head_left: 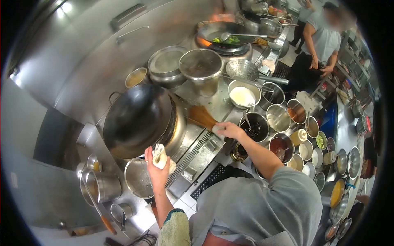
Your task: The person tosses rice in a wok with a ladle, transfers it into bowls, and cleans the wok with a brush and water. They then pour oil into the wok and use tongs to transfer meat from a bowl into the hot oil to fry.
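A large dark wok (137, 119) is tilted up on its side over the stove at the left. My left hand (158, 168) is closed on a white cloth (159, 156) at the wok's lower rim. With my right hand (227, 129) I grip the end of a brown bamboo brush (202, 116), whose bristles point left toward the stove, apart from the wok. A steel strainer or bowl (137, 178) sits just left of my left hand.
Steel pots (201, 69) stand behind the brush. Sauce containers (281, 147) crowd the right side. A second wok (225, 35) with greens sits over flame at the back. A person (322, 37) stands at the back right. A ladle (98, 207) leans at the left.
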Demonstrator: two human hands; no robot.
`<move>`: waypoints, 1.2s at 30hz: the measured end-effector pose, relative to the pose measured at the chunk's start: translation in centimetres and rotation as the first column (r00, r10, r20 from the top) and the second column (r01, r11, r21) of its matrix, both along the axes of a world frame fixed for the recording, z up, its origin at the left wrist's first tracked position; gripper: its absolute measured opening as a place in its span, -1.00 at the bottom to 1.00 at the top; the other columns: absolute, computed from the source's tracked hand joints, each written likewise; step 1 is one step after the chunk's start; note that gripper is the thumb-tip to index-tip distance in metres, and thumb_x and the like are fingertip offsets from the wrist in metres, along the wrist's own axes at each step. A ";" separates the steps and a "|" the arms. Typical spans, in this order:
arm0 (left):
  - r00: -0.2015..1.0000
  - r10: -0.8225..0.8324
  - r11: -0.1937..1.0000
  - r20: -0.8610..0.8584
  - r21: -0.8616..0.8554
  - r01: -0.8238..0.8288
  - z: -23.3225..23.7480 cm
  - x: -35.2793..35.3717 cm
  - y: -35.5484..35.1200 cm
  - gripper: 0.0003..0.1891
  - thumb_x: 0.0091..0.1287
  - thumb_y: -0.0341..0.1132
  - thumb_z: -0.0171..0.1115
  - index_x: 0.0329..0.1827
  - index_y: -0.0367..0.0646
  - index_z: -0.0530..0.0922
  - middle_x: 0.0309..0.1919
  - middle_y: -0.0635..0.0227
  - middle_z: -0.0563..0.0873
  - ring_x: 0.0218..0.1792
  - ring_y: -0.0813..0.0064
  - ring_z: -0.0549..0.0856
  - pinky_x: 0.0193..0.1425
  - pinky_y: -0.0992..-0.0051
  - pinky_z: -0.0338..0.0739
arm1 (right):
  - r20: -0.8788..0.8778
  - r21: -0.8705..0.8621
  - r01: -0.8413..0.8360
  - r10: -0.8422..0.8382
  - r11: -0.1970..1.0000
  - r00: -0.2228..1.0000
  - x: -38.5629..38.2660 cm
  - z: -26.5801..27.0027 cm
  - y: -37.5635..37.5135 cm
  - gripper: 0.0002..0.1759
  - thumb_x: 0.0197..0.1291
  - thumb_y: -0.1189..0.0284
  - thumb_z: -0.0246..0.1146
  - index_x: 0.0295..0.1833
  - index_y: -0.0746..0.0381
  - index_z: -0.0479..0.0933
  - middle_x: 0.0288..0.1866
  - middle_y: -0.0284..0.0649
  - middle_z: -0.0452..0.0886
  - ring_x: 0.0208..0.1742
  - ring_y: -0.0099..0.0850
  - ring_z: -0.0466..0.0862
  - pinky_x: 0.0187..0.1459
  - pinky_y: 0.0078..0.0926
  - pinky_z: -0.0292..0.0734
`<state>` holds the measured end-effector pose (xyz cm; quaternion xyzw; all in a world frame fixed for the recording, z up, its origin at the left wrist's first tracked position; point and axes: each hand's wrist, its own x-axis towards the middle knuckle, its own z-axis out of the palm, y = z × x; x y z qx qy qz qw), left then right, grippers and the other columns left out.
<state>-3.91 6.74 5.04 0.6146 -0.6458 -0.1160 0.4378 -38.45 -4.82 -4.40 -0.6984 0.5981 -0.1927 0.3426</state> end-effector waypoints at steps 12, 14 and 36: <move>0.960 0.264 0.963 0.093 0.030 -0.268 0.4 -5.0 -1.4 -0.21 0.04 -0.44 0.41 0.36 -0.36 0.23 0.36 -0.06 0.32 0.39 -0.03 0.29 0.47 0.20 0.15 | 0.939 0.343 -0.383 -0.327 0.858 0.109 -13.5 18.5 -6.6 -0.47 0.31 0.55 0.08 0.33 0.54 0.15 -0.31 -0.29 0.48 -0.61 -0.77 0.31 -0.76 -0.87 0.15; 0.954 0.249 0.965 -0.167 -0.036 -0.259 1.3 -6.4 -1.0 -0.34 0.15 -0.44 0.34 0.33 -0.37 0.29 0.26 0.05 0.44 0.27 0.17 0.45 0.36 0.32 0.30 | 0.932 0.325 -0.411 -0.362 0.851 -0.013 -12.0 22.0 -8.9 -0.49 0.31 0.57 0.06 0.32 0.55 0.15 -0.31 -0.29 0.47 -0.62 -0.76 0.29 -0.76 -0.86 0.16; -0.381 0.247 0.961 -0.891 0.276 -0.023 -2.7 -1.3 19.7 -0.45 0.23 -0.15 0.25 0.20 -0.33 0.44 -0.19 0.06 0.70 -0.31 0.30 0.71 -0.29 0.42 0.65 | 0.712 0.097 -0.479 0.275 0.873 0.646 36.6 23.3 -22.1 -0.38 0.18 0.68 -0.06 0.40 0.20 0.16 -0.40 -0.19 0.44 -0.68 -0.69 0.19 -0.75 -0.71 0.01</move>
